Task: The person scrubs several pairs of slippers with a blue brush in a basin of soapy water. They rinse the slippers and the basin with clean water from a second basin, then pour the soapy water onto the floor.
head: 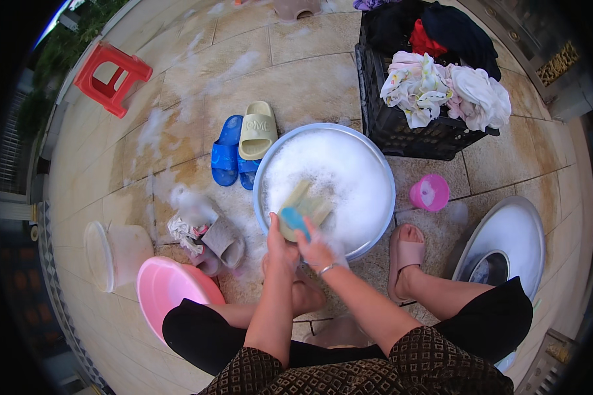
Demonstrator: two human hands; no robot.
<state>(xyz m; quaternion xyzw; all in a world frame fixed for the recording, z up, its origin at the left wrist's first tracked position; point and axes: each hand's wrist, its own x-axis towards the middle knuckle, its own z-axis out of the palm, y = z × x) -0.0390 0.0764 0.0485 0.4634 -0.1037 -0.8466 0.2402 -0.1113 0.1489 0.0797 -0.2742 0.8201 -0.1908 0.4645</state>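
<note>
A round metal basin (pixel 356 173) full of white suds stands on the tiles before me. At its near left rim my left hand (pixel 282 243) holds a pale green slide sandal (pixel 321 210), which lies over the foam. My right hand (pixel 317 249), with a bangle at the wrist, grips a blue brush (pixel 295 220) against the sandal; its bristles are hidden. A cream slide sandal (pixel 258 129) rests partly on a pair of blue slide sandals (pixel 226 148) just beyond the basin's left side.
A black crate (pixel 415 138) of clothes stands at the back right, near a pink cup (pixel 430 192). A second metal basin (pixel 524 237) is at the right. Grey sandals (pixel 225 242), a pink basin (pixel 178 286) and a white bucket (pixel 128 252) are at the left; a red stool (pixel 91 71) stands farther back.
</note>
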